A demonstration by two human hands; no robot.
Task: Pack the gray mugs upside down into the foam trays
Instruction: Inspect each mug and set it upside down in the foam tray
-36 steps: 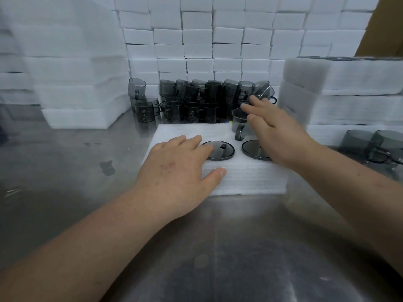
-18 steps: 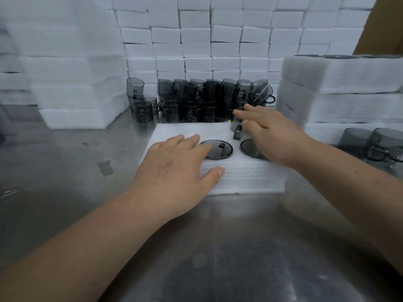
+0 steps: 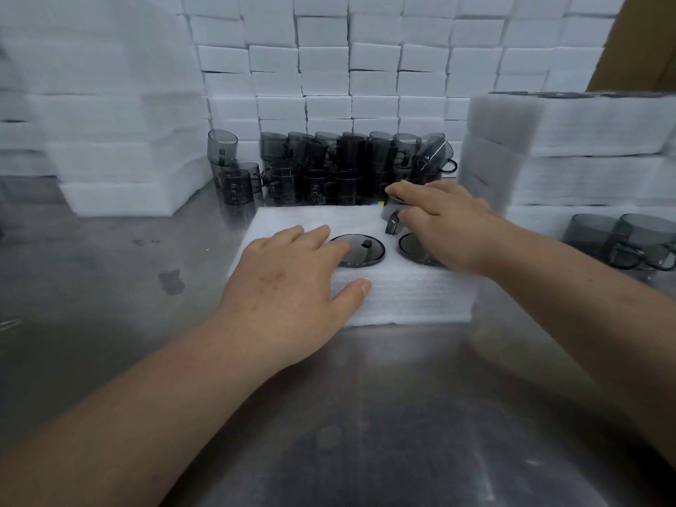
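Note:
A white foam tray (image 3: 413, 294) lies on the steel table in front of me. Two gray mugs sit upside down in it, their round bases showing at the middle (image 3: 360, 250) and to the right (image 3: 411, 247). My right hand (image 3: 446, 225) lies over a third gray mug (image 3: 389, 214) at the tray's back right, fingers curled on top of it, its handle poking out on the left. My left hand (image 3: 289, 283) rests flat on the tray's left half, fingertips at the rim of the middle mug's base.
A dense cluster of loose gray mugs (image 3: 329, 170) stands right behind the tray. Two more mugs (image 3: 622, 239) lie at the right. Foam tray stacks rise at the left (image 3: 120, 151) and right (image 3: 585, 140), with a wall of foam blocks (image 3: 365, 67) behind. Bare steel table (image 3: 365, 415) lies near me.
My right hand has lowered the third mug, so less of it shows above the foam. My left hand has stayed flat on the tray.

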